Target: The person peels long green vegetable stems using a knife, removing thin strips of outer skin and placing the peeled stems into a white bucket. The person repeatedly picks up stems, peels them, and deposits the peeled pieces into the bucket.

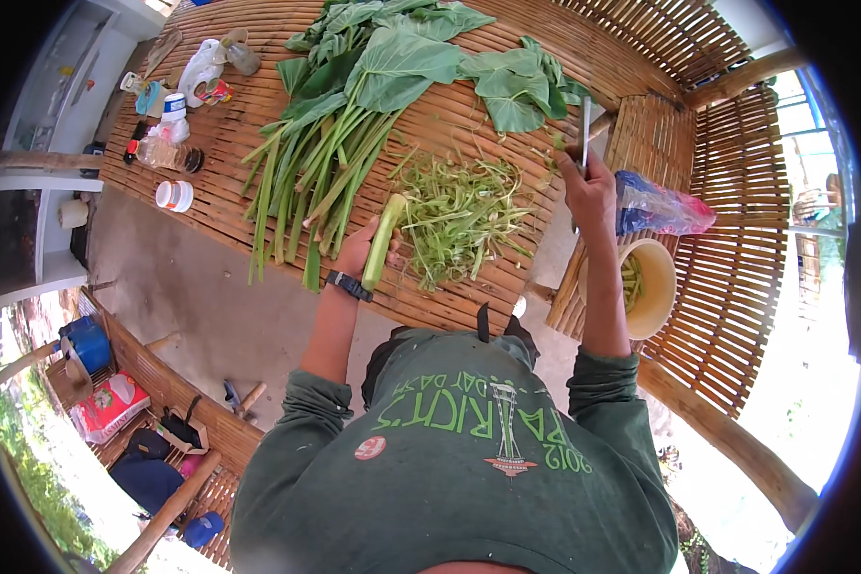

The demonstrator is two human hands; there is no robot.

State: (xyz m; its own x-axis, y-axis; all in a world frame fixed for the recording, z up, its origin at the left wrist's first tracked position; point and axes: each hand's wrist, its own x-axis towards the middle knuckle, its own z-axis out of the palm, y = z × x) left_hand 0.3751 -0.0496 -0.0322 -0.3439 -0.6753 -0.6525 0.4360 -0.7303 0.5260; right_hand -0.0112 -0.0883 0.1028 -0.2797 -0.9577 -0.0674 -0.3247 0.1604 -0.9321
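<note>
My left hand (357, 253), with a watch at its wrist, is closed around a thick pale-green stalk (384, 241) held over the near edge of the slatted bamboo table. Off to the right, my right hand (591, 188) grips a knife (585, 129) with its blade pointing away from me. Between the hands lies a loose heap of green peelings (459, 215). Beyond my left hand a bundle of long leaf stalks (330, 177) spreads across the table. Its broad green leaves (407, 67) reach to the far side, and another large leaf (517, 91) lies toward the right.
A cream bucket (662, 287) with cut stalk pieces stands on the bamboo bench at right, beside a blue-and-pink plastic bag (660, 203). Bottles, including a clear one (167, 153), and a white-lidded tub (174, 196) crowd the table's left end.
</note>
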